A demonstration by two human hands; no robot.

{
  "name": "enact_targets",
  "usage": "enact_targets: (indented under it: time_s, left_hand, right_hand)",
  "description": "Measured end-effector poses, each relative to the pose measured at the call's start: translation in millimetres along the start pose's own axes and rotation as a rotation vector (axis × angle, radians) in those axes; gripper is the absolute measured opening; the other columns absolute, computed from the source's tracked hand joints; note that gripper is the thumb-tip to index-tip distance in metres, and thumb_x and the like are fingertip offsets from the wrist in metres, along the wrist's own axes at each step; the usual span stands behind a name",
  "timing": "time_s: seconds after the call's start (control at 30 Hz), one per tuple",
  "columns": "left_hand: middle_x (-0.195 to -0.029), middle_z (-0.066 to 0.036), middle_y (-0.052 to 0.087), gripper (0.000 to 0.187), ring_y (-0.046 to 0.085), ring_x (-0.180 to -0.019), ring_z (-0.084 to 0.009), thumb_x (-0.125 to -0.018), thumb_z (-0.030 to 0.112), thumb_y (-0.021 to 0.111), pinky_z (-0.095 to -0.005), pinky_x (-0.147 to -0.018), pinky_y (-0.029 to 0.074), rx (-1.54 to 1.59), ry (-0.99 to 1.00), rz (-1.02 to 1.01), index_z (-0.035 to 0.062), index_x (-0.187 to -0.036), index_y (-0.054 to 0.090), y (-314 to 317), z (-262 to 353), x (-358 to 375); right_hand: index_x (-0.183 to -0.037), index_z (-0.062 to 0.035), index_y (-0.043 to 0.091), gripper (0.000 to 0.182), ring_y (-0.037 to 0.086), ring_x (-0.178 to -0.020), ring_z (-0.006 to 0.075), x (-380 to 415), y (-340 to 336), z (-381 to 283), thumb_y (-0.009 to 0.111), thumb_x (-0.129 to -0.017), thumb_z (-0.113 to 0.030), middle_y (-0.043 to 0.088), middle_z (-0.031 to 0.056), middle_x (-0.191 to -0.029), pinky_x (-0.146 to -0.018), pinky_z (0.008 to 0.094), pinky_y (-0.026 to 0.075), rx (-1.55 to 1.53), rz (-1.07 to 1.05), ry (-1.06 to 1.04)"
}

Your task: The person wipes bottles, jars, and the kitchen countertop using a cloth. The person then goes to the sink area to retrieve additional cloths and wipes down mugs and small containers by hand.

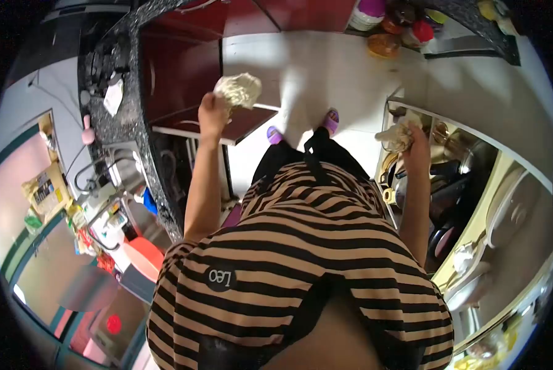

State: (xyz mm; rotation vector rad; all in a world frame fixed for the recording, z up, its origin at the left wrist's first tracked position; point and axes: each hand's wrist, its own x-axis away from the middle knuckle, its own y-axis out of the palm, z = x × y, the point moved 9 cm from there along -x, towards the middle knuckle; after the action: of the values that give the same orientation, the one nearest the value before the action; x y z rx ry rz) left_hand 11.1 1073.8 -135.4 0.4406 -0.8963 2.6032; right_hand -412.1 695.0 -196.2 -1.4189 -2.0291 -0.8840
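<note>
My left hand point(213, 116) is closed on a crumpled cream cloth point(239, 90), held up in front of the dark red cabinets at the left. On the other side, my right hand point(417, 148) grips a second bunched cream cloth point(398, 136). That hand is over the front edge of an open compartment point(473, 117) full of cookware. Below the left cloth, a red cabinet door point(252, 126) stands swung out under the counter.
Dark pots and pans point(449, 191) fill the right-hand compartment. To the left runs a speckled stone counter point(138, 117) with a sink, a faucet point(91, 179) and a red basin point(144, 256). Jars and an orange container point(384, 45) stand on the floor ahead, beyond my purple slippers point(331, 122).
</note>
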Motion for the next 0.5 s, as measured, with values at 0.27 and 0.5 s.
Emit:
enact_targets:
  time_s: [0.27, 0.5]
  left_hand:
    - [-0.065, 0.006, 0.05, 0.025, 0.044, -0.057, -0.0034, -0.097, 0.031, 0.065, -0.0232, -0.051, 0.04, 0.267, -0.041, 0.015, 0.0102, -0.084, 0.061, 8.0, 2.9, -23.7]
    - [-0.066, 0.005, 0.051, 0.022, 0.044, -0.054, -0.0033, -0.098, 0.027, 0.063, -0.0207, -0.045, 0.034, 0.394, -0.239, -0.007, 0.0119, -0.083, 0.057, 29.0, -34.1, -38.3]
  right_hand:
    - [-0.132, 0.0085, 0.052, 0.049, 0.06, -0.114, 0.0269, -16.1, 10.7, -20.8, 0.062, -0.095, -0.022, 0.058, 0.0183, -0.129, -0.098, 0.0367, 0.048, 0.224, 0.018, 0.025]
    - [-0.115, 0.0022, 0.062, 0.024, 0.066, -0.103, 0.0221, -50.3, -36.6, -36.6, 0.059, -0.097, -0.013, 0.067, 0.0108, -0.112, -0.089, 0.0364, 0.054, 0.555, 0.024, -0.194]
